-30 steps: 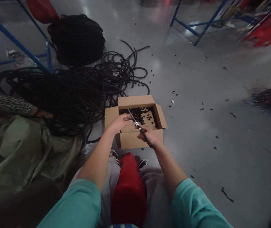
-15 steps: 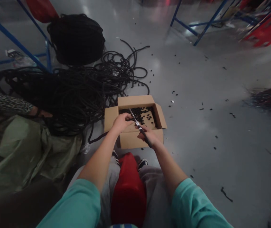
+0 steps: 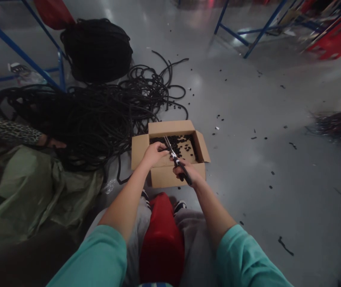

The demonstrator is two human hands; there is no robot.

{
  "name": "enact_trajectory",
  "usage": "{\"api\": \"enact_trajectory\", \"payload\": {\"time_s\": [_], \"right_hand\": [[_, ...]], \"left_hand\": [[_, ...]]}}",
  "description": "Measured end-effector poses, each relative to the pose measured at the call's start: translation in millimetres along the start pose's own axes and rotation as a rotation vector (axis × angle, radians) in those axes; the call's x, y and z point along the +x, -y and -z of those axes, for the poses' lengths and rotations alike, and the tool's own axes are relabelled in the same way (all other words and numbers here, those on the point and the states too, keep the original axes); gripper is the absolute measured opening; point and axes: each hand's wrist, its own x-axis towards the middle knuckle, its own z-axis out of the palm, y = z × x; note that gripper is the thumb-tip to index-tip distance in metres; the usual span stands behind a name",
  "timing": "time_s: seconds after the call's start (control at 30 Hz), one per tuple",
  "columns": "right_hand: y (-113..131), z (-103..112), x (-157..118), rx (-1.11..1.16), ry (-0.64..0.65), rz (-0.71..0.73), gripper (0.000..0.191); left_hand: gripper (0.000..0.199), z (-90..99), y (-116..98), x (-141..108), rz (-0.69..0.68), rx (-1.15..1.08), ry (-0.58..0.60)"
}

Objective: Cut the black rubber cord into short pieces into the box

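Note:
My right hand (image 3: 185,169) is closed on the dark handles of a pair of scissors (image 3: 174,156), whose blades are slightly apart and point away from me. My left hand (image 3: 154,153) pinches a black cord (image 3: 124,181) close beside the blades; its end is partly hidden by my fingers. Both hands are over an open cardboard box (image 3: 178,177) with its flaps folded out. Many small black cut pieces (image 3: 174,141) lie inside, mostly along the far and left parts of the box.
Tangled black cord (image 3: 92,115) and a large coil (image 3: 98,50) lie at left. Another person's hand (image 3: 55,142) rests near the tangle, above green fabric (image 3: 44,183). Blue metal frames (image 3: 257,36) stand behind. A red seat (image 3: 162,239) is between my legs.
The scissor blades have opened slightly, and their handles have spread in my right hand. The cord left of the box has shifted a little to the right. My left hand has barely moved.

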Motion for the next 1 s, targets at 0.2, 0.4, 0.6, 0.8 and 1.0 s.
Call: {"api": "enact_trajectory", "payload": {"time_s": [0.2, 0.4, 0.6, 0.8, 1.0], "right_hand": [[1.5, 2.8, -1.2, -0.062, 0.043, 0.007, 0.063], [5.1, -0.3, -2.2, -0.222, -0.079, 0.029, 0.057], [5.1, -1.4, -0.9, -0.275, -0.122, 0.053, 0.055], [3.8, -1.6, -0.1, -0.221, -0.113, 0.023, 0.054], [1.8, -1.6, 2.1, -0.176, -0.115, -0.030, 0.055]], "left_hand": [[0.016, 3.0, 2.3, 2.0, 0.040, -0.043, -0.067], [0.015, 4.5, -2.6, 1.3, 0.054, 0.013, -0.096], [0.015, 2.2, -1.7, 1.9, 0.087, 0.004, -0.103], [0.014, 3.8, -1.2, 1.9, 0.107, 0.010, -0.118], [0.012, 4.5, -1.3, 1.7, 0.078, 0.049, -0.109]]}}
